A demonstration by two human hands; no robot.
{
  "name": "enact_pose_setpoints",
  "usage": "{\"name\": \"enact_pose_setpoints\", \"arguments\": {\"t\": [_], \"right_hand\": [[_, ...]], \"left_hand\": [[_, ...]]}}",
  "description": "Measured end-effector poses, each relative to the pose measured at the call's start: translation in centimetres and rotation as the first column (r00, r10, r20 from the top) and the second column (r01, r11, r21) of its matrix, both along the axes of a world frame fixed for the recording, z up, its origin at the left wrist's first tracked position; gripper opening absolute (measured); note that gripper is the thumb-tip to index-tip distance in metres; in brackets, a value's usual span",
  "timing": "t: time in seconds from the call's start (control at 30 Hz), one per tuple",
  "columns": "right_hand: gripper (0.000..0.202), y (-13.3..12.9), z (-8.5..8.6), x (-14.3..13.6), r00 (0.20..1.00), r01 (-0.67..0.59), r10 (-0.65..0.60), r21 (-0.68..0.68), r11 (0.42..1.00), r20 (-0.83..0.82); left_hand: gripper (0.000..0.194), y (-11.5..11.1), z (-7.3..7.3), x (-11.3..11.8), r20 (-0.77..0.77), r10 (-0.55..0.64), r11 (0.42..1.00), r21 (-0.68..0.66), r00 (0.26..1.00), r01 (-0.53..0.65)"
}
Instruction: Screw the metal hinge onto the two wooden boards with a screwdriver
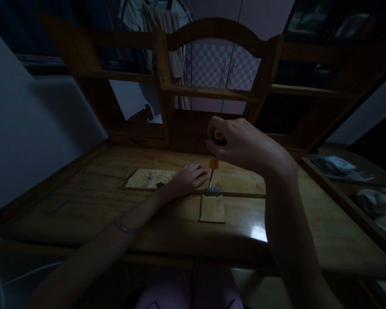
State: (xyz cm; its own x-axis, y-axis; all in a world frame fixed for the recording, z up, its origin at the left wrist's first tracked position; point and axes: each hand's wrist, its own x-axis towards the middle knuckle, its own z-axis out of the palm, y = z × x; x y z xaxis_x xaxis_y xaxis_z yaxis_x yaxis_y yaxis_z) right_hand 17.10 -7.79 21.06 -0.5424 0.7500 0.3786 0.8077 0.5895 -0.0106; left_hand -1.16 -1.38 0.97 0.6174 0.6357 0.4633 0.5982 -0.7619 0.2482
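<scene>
My right hand [236, 143] is wrapped round the handle of a yellow and black screwdriver [214, 162], its shaft pointing down. The tip meets a small metal hinge [213, 192] at the edge of a long wooden strip. Below the hinge lies a small square wooden piece [212, 209]. My left hand [191, 177] lies flat on the wood just left of the hinge, fingers stretched toward it. A longer pale board [241, 183] runs behind the hinge, to the right. Whether the tip sits in a screw is too small to tell.
Everything lies on a wooden desk [167, 236] with a shelf frame [209, 92] at its back. A rough-surfaced panel [148, 178] is left of my left hand. Small thin pieces [59, 205] lie farther left. Plastic bags [341, 165] and cloth [378, 206] fill side shelves at the right.
</scene>
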Motion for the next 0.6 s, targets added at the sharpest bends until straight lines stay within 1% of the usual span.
{"name": "enact_pose_setpoints", "arguments": {"t": [0.1, 0.17, 0.27, 0.33, 0.4, 0.5, 0.6], "right_hand": [[0.021, -0.2, -0.1, -0.1, 0.998, 0.059, -0.060, 0.049, 0.997, 0.020], [0.024, -0.3, 0.0, 0.0, 0.995, 0.094, -0.096, 0.053, 0.994, 0.034], [0.023, -0.3, 0.1, 0.1, 0.997, 0.077, -0.077, 0.021, 0.997, 0.023], [0.021, -0.2, 0.1, 0.0, 0.999, 0.050, -0.050, 0.008, 0.999, 0.013], [0.020, -0.1, 0.0, 0.0, 0.999, 0.048, -0.048, 0.013, 0.999, 0.015], [0.025, -0.1, -0.2, -0.1, 0.992, 0.117, -0.119, 0.073, 0.991, 0.036], [0.031, -0.2, -0.2, 0.0, 0.981, 0.179, -0.186, 0.116, 0.977, 0.050]], "left_hand": [[0.026, 0.2, 0.1, 0.0, 0.067, 0.036, 0.999, 0.033, 0.997, -0.038], [0.025, 0.3, 0.1, 0.1, 0.105, 0.063, 0.996, 0.049, 0.993, -0.068], [0.022, 0.4, 0.1, 0.1, 0.130, 0.070, 0.995, 0.057, 0.989, -0.078], [0.020, 0.2, 0.2, 0.1, 0.136, 0.057, 0.996, 0.066, 0.989, -0.067], [0.019, 0.1, 0.4, 0.1, 0.128, 0.044, 0.995, 0.078, 0.991, -0.055], [0.021, -0.3, 0.9, 0.0, 0.073, 0.009, 0.999, 0.052, 0.997, -0.013], [0.022, -0.7, 1.3, -0.2, 0.031, -0.039, 0.999, -0.034, 0.999, 0.040]]}}
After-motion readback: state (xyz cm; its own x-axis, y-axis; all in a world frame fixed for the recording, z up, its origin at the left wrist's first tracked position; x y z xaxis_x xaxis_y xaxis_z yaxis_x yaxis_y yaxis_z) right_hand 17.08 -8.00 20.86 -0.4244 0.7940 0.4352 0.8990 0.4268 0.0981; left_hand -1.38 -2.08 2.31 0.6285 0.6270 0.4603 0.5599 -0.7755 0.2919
